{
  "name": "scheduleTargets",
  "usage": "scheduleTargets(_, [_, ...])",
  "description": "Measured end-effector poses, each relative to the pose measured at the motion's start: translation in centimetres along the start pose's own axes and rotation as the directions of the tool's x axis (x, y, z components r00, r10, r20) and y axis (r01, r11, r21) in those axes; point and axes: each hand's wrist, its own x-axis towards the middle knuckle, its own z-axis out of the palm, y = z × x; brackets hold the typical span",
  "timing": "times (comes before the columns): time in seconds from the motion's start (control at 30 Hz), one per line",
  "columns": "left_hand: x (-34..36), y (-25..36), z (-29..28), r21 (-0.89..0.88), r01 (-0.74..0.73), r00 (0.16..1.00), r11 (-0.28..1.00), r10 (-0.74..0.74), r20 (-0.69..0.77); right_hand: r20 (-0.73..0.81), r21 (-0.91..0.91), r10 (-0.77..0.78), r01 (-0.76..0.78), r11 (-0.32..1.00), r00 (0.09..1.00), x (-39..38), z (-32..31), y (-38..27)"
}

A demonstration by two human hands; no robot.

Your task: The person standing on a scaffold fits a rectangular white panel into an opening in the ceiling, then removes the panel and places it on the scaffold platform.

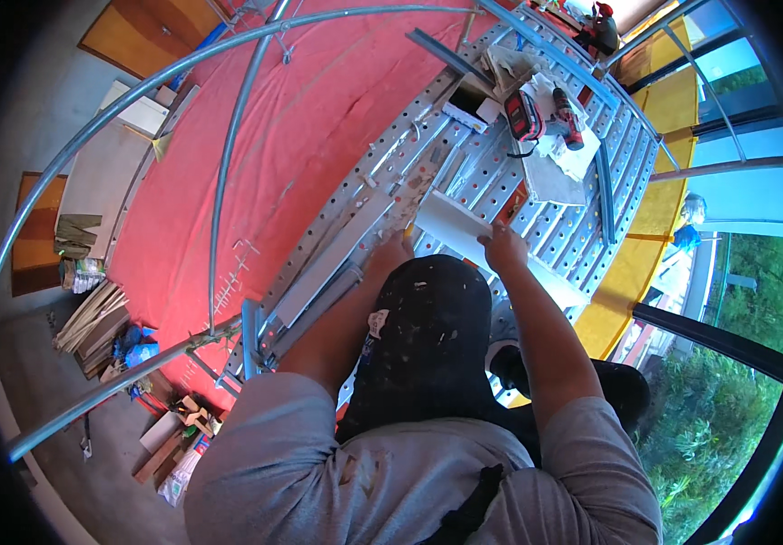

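Note:
A white board strip [453,221] lies slantwise in front of my knee, running rightward under my right forearm. My right hand [506,248] is closed on the strip's far edge, fingers bent over it. To the strip's left, my left hand [393,252] is low over the platform, fingers closed. A small yellow thing [408,232] shows at its fingertips; its kind is too small to make out. Beside my left forearm lies a long grey-white strip [337,259]. My dark-trousered knee [437,300] is between my arms.
The perforated metal platform [627,173] carries a red-black cordless drill [568,118], a red-black tool case or device [525,116], a white board offcut [556,182] and grey metal channels [605,195]. Scaffold tubes [228,163] border the left, above red sheeting [319,109]. Another person [600,34] crouches far off.

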Motion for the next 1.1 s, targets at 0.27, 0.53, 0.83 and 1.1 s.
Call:
scheduleTargets(0.27, [1.2,1.8,-1.8,0.011,-0.003,0.989,1.000,0.001,0.148,-0.040,0.037,0.017,-0.015,0.999,0.999,-0.1,-0.2,0.8])
scheduleTargets(0.53, [3.0,-0.6,-1.8,0.055,-0.017,0.999,0.998,0.015,0.031,-0.038,0.009,-0.041,0.042,0.999,0.998,-0.3,0.2,-1.6])
scheduleTargets(0.83, [-0.7,-0.2,-1.4,-0.112,-0.172,0.983,0.979,0.163,-0.088,-0.029,0.002,-0.023,0.023,1.000,0.999,0.1,0.5,0.5])
scheduleTargets(1.1, [2.7,-2.4,0.1,0.087,-0.015,0.996,0.996,0.008,0.085,-0.023,-0.010,-0.029,0.029,1.000,0.999,-0.3,1.0,-0.3])
